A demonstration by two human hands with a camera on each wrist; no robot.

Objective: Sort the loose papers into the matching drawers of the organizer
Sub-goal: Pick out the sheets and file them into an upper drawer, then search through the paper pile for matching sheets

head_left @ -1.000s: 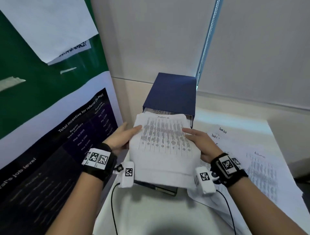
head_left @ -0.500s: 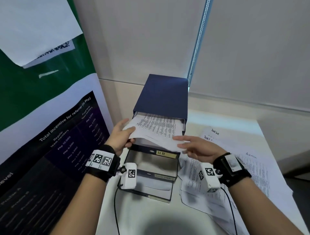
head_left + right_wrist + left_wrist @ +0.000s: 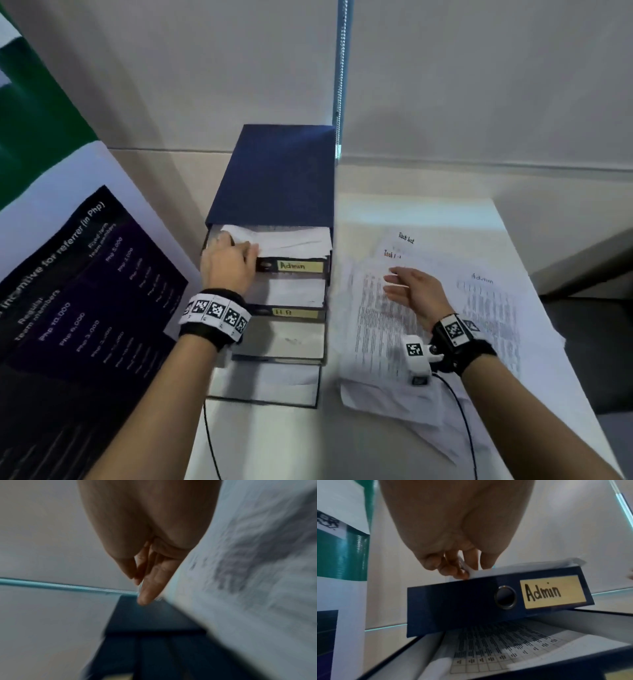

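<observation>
The blue organizer [image 3: 277, 171] stands at the table's back with its drawers pulled out in steps. White sheets [image 3: 294, 240] lie in the top drawer, labelled Admin [image 3: 301, 266]. My left hand [image 3: 226, 260] is at that drawer's front left corner. In the left wrist view its curled fingers [image 3: 453, 572] pinch the sheet's corner [image 3: 522, 568] above the Admin label [image 3: 553, 592]. My right hand [image 3: 411, 287] hovers with straight fingers over the loose printed papers [image 3: 376, 342] to the organizer's right and holds nothing. The right wrist view is blurred, showing its fingers [image 3: 147, 581] beside paper [image 3: 257, 574].
Below Admin, the H.R drawer [image 3: 291, 312] holds a printed table sheet [image 3: 496, 649]. Two lower drawers [image 3: 284, 342] [image 3: 267, 383] stick out further. A large poster [image 3: 85, 274] leans along the left. A blind cord [image 3: 339, 85] hangs behind. The table's right edge [image 3: 555, 342] is close.
The sheet both hands held went into the Admin drawer. My right hand let go and moved right over the loose pile. My left hand stays on the sheet's corner.
</observation>
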